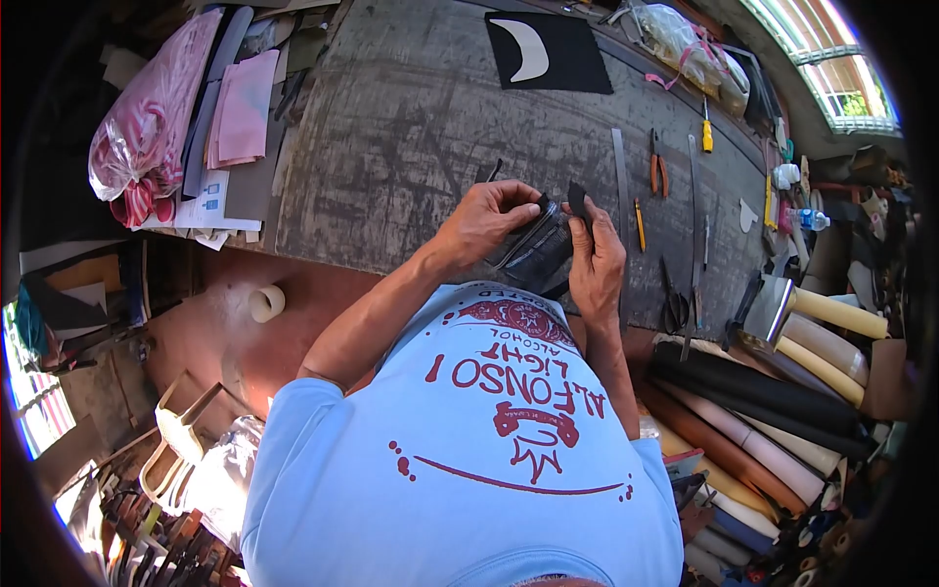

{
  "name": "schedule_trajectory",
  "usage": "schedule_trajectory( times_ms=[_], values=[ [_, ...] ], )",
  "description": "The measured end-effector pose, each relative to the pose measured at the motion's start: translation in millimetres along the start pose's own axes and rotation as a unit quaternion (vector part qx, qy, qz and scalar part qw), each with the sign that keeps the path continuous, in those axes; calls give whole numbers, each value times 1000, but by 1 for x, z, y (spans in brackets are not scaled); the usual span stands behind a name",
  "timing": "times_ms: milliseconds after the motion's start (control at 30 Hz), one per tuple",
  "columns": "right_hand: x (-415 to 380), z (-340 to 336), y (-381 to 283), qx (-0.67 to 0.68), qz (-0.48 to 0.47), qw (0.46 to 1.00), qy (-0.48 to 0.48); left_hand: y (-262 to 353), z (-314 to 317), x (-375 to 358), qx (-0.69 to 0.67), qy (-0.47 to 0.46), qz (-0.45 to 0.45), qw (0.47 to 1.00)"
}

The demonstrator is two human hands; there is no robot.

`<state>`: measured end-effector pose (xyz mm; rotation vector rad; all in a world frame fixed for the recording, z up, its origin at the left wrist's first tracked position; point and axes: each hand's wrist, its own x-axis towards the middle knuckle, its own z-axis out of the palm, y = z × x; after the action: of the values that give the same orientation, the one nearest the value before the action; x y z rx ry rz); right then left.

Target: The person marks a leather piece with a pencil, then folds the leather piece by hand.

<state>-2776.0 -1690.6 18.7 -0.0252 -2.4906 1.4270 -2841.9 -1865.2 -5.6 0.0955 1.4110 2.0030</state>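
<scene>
Left hand (489, 215) pinches the black piece (540, 249) at its upper edge; right hand (598, 262) grips a black flap (577, 200) just beside.

Illegible print (208, 200) on white paper (235, 224)

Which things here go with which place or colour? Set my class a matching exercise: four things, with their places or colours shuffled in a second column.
Column 1
1. Pale crescent
2. Pliers
3. Cream roll
4. Small black piece

Column 2
A. On the reddish floor
B. Between the fingers of the right hand
C. On a black sheet
D. Orange handles

Pairs: 1-C, 2-D, 3-A, 4-B
</scene>
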Motion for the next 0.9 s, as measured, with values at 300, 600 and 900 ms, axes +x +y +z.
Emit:
schedule_trajectory(
  times_ms=[300, 600, 900],
  values=[
    [15, -6, -5, 80, 160, 982, -57, 0, -4, 11, 16, -5, 11, 1000],
    [17, 4, 0, 109, 186, 976, -11, 6, -1, 12, 50, 46, 14, 998],
    [18, 3, 1, 88, 197, 976, -25, 2, 1, 12, 124, 52, 69, 988]
  ],
)
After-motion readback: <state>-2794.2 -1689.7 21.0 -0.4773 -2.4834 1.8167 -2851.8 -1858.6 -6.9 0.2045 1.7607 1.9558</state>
